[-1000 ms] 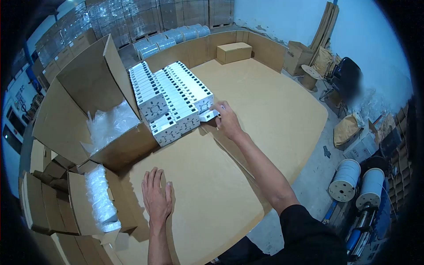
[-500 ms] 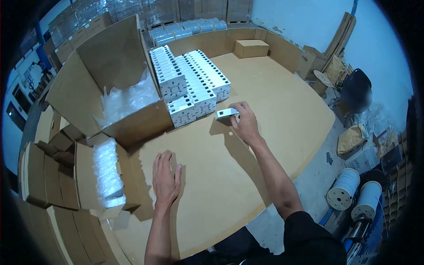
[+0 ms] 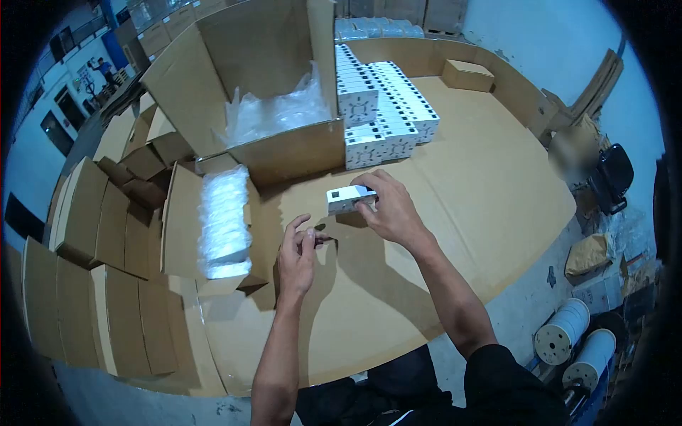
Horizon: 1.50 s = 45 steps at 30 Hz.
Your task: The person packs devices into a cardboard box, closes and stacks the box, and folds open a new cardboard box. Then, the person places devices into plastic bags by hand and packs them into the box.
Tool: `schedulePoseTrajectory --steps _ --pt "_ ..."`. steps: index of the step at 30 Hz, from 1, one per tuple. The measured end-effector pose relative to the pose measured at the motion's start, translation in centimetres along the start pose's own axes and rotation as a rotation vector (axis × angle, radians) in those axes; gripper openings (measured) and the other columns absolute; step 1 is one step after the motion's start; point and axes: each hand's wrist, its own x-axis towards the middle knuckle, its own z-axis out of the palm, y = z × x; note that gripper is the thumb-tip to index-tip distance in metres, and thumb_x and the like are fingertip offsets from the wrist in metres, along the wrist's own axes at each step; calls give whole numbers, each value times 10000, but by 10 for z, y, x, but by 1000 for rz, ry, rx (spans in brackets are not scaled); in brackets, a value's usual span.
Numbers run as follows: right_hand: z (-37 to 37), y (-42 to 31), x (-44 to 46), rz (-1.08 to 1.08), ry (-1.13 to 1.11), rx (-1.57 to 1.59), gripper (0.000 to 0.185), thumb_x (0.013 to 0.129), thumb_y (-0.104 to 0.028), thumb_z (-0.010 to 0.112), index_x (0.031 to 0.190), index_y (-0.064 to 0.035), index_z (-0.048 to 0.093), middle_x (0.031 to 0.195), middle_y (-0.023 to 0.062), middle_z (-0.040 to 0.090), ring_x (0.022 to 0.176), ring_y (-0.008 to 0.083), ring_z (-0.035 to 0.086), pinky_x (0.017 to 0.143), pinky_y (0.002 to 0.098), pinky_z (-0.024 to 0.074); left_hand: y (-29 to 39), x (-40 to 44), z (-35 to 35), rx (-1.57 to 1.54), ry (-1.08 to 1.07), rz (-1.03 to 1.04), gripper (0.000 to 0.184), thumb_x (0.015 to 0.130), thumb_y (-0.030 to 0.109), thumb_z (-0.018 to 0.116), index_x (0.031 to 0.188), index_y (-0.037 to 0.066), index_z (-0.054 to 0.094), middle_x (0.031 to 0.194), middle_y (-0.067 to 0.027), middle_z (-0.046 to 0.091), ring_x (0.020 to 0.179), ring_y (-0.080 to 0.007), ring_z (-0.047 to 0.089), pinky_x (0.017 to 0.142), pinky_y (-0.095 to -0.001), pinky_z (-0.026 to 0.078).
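Observation:
My right hand (image 3: 394, 213) grips a small white box (image 3: 341, 201) with a dark square on its top, holding it above the cardboard-covered table (image 3: 383, 284). To the left of it my left hand (image 3: 297, 259) hovers over the table, fingers loosely bent and apart, with nothing in them. Behind the hands stand stacked rows of similar white boxes (image 3: 383, 142). Beside my left hand, an open carton (image 3: 183, 227) contains a row of bubble-wrapped packs (image 3: 226, 220).
A large open carton (image 3: 291, 160) with clear plastic bags (image 3: 280, 113) stands left of the stacks. Several brown cartons (image 3: 78, 213) line the left side. A closed cardboard box (image 3: 467, 75) sits at the far table end. Cable spools (image 3: 563, 330) and a black chair (image 3: 614, 174) are to the right.
My right hand has drawn the white box away from the stacks, towards my left hand. My left hand has risen and bent its fingers. The view has turned left.

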Motion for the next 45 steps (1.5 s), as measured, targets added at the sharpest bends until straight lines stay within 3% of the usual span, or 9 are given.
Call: schedulePoseTrajectory --steps 6,8,12,17,18,21,26,33,45 --pt "25 -21 -8 -55 -74 64 274 802 -5 720 1067 -47 664 995 124 631 910 307 640 730 380 542 -2 3 -9 -290 6 -100 354 1105 306 416 1355 76 513 962 -102 684 847 -153 676 788 -298 547" --pt "34 -19 -11 -52 -65 161 275 809 -20 707 1075 -62 654 1045 154 618 982 377 625 844 462 511 -7 7 -10 -347 6 -100 343 1104 301 422 1344 77 519 949 -100 684 832 -143 676 763 -284 547" --pt "44 -18 -17 -131 -37 203 299 810 3 691 1104 -44 661 1113 169 607 1027 366 636 869 432 538 -15 22 -8 -366 74 -15 349 1102 315 431 1338 74 519 1022 -96 662 866 -134 658 761 -284 548" --pt "57 -3 -15 8 -2 390 263 903 -2 658 1165 -7 663 1369 154 528 1128 238 645 883 342 591 -18 44 -9 -284 92 100 379 1045 182 547 1403 88 468 1144 -132 656 1045 -164 627 819 -288 553" --pt "62 4 -13 6 -2 388 263 903 -2 658 1165 -7 663 1369 154 528 1128 238 645 883 342 591 -8 43 -7 -275 123 75 451 1004 70 577 1432 70 435 1208 -160 647 1063 -189 635 881 -315 552" --pt "75 21 -7 116 49 518 225 930 21 636 1153 39 610 1318 154 571 1066 203 667 874 304 578 -12 49 -5 -236 114 146 474 987 36 594 1432 40 432 1261 -185 630 1105 -202 634 924 -341 548" --pt "84 35 -4 148 111 588 306 884 60 664 1143 20 505 1019 136 693 964 221 715 829 319 575 -20 52 -7 -89 95 204 464 966 15 610 1404 6 458 1245 -180 653 1125 -209 648 958 -354 535" --pt "71 30 -4 108 25 426 396 852 73 672 1200 5 495 1058 206 692 1019 303 709 884 392 564 -5 42 -8 202 132 223 371 922 -21 609 1280 6 514 1164 -172 688 1088 -248 684 953 -374 533" --pt "65 33 -4 58 -98 312 421 861 45 644 1261 29 513 1164 223 678 1116 321 682 981 404 547 2 36 -8 276 77 135 485 910 38 659 1350 23 453 1213 -184 638 1185 -269 616 1033 -398 473"
